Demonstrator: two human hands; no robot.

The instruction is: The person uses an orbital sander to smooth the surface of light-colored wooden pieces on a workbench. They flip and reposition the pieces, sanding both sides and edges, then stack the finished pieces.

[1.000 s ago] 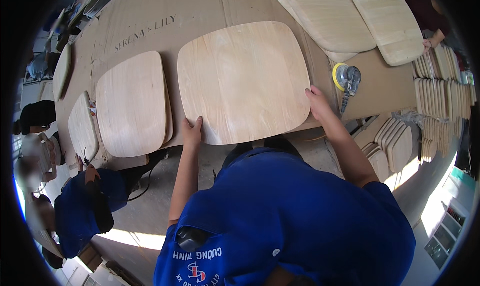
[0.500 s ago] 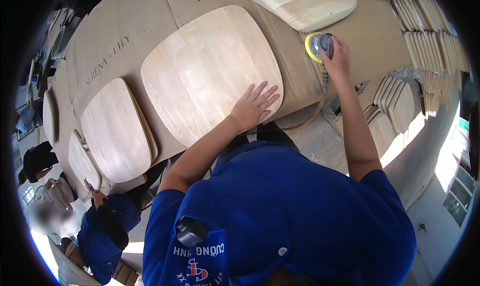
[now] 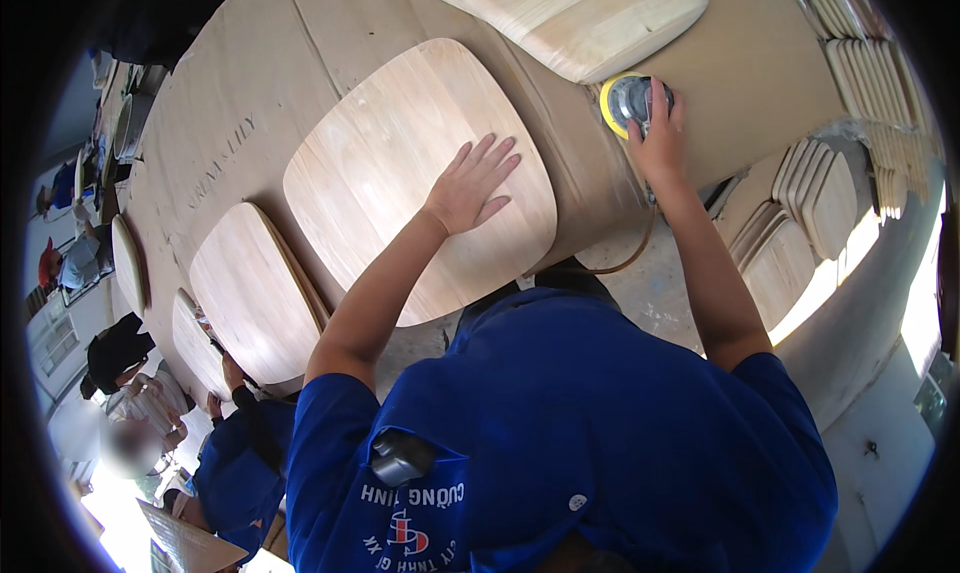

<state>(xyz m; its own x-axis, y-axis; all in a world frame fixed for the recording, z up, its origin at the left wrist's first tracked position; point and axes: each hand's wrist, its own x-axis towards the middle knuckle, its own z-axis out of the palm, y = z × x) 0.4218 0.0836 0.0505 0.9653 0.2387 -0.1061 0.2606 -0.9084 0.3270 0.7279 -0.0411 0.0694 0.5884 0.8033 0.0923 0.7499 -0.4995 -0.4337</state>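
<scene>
Left hand lies flat, fingers spread wide, on the pale rounded plywood seat panel; right hand grips the yellow-rimmed round sander to its right on the cardboard-covered table.

Four seat panels, one sander

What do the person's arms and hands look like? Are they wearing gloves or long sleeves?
No gloves: the left hand and the right hand are both bare. The forearms are bare too. The blue shirt has short sleeves that end above the elbows. No watch, rings or bands show.
</scene>
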